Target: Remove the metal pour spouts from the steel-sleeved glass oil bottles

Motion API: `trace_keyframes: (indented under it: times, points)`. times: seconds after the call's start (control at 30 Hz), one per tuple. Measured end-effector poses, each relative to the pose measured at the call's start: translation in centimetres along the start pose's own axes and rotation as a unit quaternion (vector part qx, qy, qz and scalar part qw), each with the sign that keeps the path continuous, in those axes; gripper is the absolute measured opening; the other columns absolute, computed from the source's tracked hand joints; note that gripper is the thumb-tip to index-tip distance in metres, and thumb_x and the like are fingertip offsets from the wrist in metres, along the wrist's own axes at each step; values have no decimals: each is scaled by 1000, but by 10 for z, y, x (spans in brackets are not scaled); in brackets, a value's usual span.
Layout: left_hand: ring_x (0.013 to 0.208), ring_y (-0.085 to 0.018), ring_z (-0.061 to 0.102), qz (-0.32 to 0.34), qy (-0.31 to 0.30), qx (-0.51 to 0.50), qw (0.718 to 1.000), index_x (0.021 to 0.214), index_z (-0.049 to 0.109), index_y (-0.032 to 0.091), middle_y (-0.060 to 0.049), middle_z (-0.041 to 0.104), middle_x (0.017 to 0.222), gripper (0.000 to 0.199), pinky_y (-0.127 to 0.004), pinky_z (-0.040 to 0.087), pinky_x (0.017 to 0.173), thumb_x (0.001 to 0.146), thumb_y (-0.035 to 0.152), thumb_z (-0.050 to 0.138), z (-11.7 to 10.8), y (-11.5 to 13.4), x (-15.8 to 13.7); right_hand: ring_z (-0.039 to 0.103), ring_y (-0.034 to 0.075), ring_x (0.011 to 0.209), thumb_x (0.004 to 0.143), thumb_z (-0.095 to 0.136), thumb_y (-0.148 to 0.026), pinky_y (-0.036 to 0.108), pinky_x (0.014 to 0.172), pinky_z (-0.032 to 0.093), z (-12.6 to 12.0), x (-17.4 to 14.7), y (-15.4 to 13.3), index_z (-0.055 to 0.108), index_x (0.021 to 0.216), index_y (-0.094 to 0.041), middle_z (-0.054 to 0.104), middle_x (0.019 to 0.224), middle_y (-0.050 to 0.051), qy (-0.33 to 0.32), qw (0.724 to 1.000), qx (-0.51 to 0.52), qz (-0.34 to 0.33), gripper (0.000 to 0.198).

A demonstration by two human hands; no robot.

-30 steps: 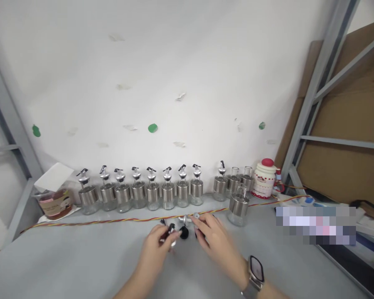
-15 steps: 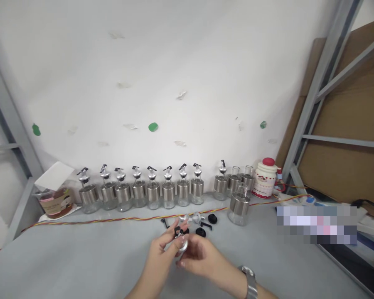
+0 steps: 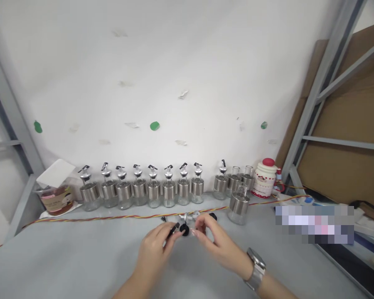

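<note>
- Head view, 12 o'clock toward the wall: the left grip (image 3: 156, 245) is closed on a black lever piece (image 3: 174, 229), which sticks out between thumb and fingers at 1 to 2 o'clock; its lower part is hidden by the hand.
- The right grip (image 3: 213, 241) has its thumb and fingertips drawn near each other; whether they hold something cannot be told.
- A round black stopper (image 3: 184, 229) is on the worktop (image 3: 65, 257) between the hands, at 2 o'clock from the left, 10 from the right.
- Silver and clear spout parts (image 3: 187, 217) lie just beyond it, at 12; a black cap (image 3: 213, 216) shows at 12 from the right.
- Eight spouted bottles (image 3: 153, 189) stand upright from 10 to 12 o'clock, a ninth spouted bottle (image 3: 220, 183) at 1, three open-necked bottles (image 3: 239, 203) between 1 and 2; contents are indistinct.
- A clear tub (image 3: 56, 201), at 9 to 10, holds something amber-brown beneath white paper (image 3: 56, 172).
- A red-lidded canister (image 3: 264, 182), opaque, stands at 2.
</note>
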State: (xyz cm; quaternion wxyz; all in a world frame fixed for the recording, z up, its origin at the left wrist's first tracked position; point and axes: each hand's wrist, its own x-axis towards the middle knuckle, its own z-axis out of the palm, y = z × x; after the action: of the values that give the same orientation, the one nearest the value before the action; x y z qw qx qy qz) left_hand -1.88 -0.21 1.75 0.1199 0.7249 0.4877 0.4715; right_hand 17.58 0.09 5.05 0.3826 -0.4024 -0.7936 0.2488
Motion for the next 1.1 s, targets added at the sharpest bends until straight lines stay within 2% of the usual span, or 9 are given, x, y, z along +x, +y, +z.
trace_keyframes:
  times: [0.1,0.23,0.33,0.47,0.53,0.67,0.83,1.0,1.1]
  points:
    - [91,-20,60,35,-50,-24,998,98,64,29,-3,66,98,24,-27,44,83,75,28,56,5,-1,-2,45,16,71,85,41,-27,29,66,37,6,-1,-2,49,86,-20,53,74,1,-40,995,-80,-51,10]
    - [92,-20,60,36,-108,-57,992,98,64,29,-3,66,99,26,-27,44,84,72,25,59,7,2,-3,46,15,69,85,44,-25,30,71,35,12,-1,-2,49,88,-21,56,78,0,-86,981,-142,-99,7]
    - [85,-21,61,16,-156,-99,983,92,66,29,-3,68,90,24,-27,46,78,69,27,62,6,9,-1,48,14,70,86,41,-22,29,71,34,14,-1,-2,49,84,-20,57,79,0,-100,977,-151,-111,9]
    - [83,-21,60,-16,-163,-124,979,88,67,27,-4,67,87,27,-26,45,76,61,30,69,4,18,-1,46,14,67,87,37,-22,27,67,35,15,-3,0,49,75,-20,56,72,-1,-81,982,-144,-94,17]
    - [84,-21,59,-27,-154,-131,979,88,66,25,-4,66,89,31,-25,45,76,58,32,72,4,22,-2,45,15,66,88,37,-27,27,64,35,16,-3,2,48,72,-20,54,67,-1,-53,989,-119,-64,20]
    - [78,-18,58,-90,-143,-175,970,86,66,23,-4,65,88,20,-22,46,66,66,27,65,9,25,-2,45,13,64,87,37,-34,24,60,36,20,-2,6,45,67,-20,49,64,-2,-22,1000,9,-1,26]
    - [81,-20,58,-155,-123,-250,948,88,67,22,-4,66,91,25,-25,45,72,63,21,67,14,26,-2,44,11,59,83,42,-40,21,54,35,25,1,9,47,66,-19,46,61,-3,-18,983,176,52,27]
    - [79,-21,58,-210,-137,-323,913,85,68,19,-3,68,81,25,-27,45,71,60,20,68,14,30,0,38,9,55,79,48,-45,20,49,30,24,4,12,42,60,-19,38,57,-5,-30,968,236,79,33]
    - [77,-20,57,-226,-137,-346,900,81,68,16,-4,67,79,22,-28,44,70,59,19,69,13,33,1,36,9,54,77,50,-46,20,48,29,25,5,13,41,59,-18,36,57,-5,-32,961,259,88,34]
